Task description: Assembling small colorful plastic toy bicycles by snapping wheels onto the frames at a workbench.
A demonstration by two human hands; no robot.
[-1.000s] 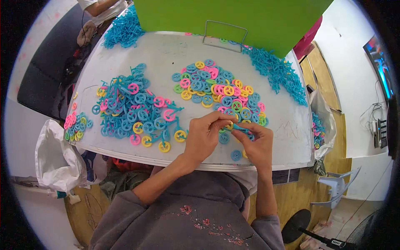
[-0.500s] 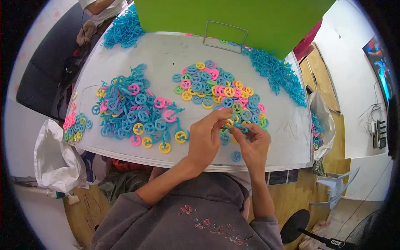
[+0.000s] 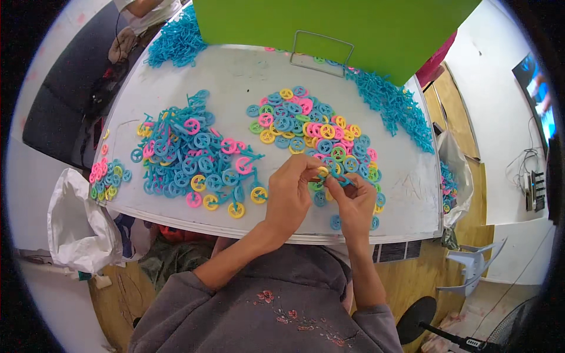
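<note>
A white table [image 3: 235, 76] has a green board [image 3: 341, 29] at its far side, a heap of blue wheeled toys [image 3: 188, 153] on the left, and loose coloured wheels [image 3: 321, 126] farther right. At the near side, the right hand [image 3: 356, 206] clamps its fingers on a blue stick [image 3: 346, 181]; the left hand's [image 3: 289, 191] fingertips pinch a yellow wheel [image 3: 322, 172] just beside it.
</note>
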